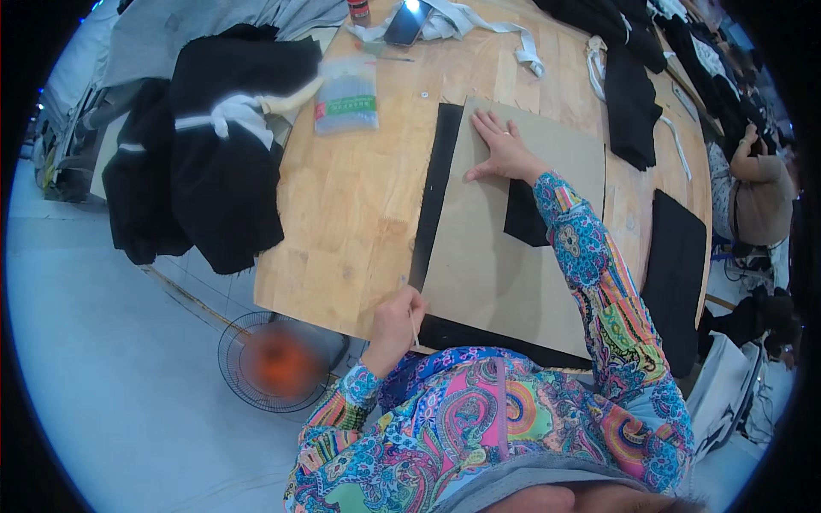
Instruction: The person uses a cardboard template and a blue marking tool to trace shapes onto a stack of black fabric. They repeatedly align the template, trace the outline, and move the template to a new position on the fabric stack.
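Observation:
A tan cardboard pattern piece [479, 265] lies on black cloth [434, 184], whose edges show along its left and near sides. Through a cut-out in the cardboard, more black shows beside my right sleeve. My right hand [503, 152] presses flat on the far part of the cardboard, fingers and thumb spread. At the near left corner of the cloth, my left hand [398, 323] is closed around a slim pale stick [416, 328]; its exact kind is too small to make out.
Bundled black cloth [227, 145] tied with white strips hangs at the table's left. A plastic packet [346, 98] and a phone [407, 21] lie farther off. More black pieces [676, 274] lie at right. A fan [278, 361] stands below; another person [761, 188] sits at far right.

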A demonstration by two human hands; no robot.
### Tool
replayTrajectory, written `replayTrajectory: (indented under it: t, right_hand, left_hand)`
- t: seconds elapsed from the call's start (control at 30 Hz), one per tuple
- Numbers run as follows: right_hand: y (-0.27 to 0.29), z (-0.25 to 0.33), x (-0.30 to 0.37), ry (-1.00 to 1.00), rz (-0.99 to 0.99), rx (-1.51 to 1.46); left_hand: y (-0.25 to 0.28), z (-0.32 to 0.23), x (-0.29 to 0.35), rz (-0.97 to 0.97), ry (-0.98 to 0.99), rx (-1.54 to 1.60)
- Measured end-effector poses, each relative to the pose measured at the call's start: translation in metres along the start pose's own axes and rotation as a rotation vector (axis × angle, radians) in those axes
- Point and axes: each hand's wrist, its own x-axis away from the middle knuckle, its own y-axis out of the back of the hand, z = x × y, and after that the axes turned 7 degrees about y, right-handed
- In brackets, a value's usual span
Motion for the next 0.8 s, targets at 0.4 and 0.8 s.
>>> replayTrajectory:
  t: [0.4, 0.8]
  right_hand:
    - [-0.001, 0.001, -0.001, -0.007, -0.003, 0.006]
    - [-0.003, 0.001, -0.001, -0.012, -0.014, 0.030]
  left_hand:
    - [0.001, 0.003, -0.002, 0.029, 0.029, 0.000]
    - [0.011, -0.042, -0.031, -0.065, -0.332, -0.374]
